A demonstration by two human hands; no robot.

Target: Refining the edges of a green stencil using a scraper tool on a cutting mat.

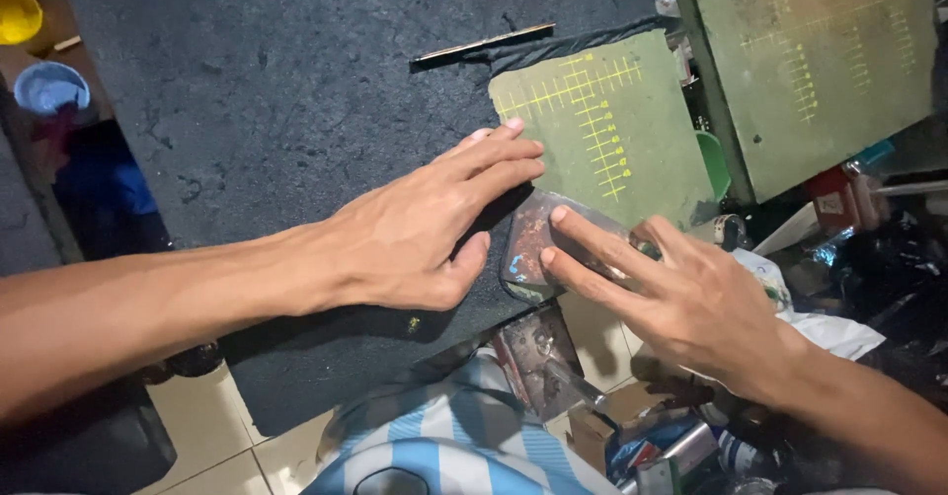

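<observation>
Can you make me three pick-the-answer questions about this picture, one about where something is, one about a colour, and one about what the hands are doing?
1. Where does the thin metal strip lie?
A. on the dark mat
B. on the floor tiles
C. in a hand

2. What colour is the small ruled pad by the fingertips?
A. red
B. green with yellow lines
C. white

3. How is the left hand held?
A. in a fist
B. pinching a tool
C. flat, fingers stretched out

Answers: 1 A, the strip rests on the dark mat. 2 B, the pad is green with yellow marks. 3 C, its palm lies open on the mat, while the right hand presses fingers on a worn metal plate.
</observation>
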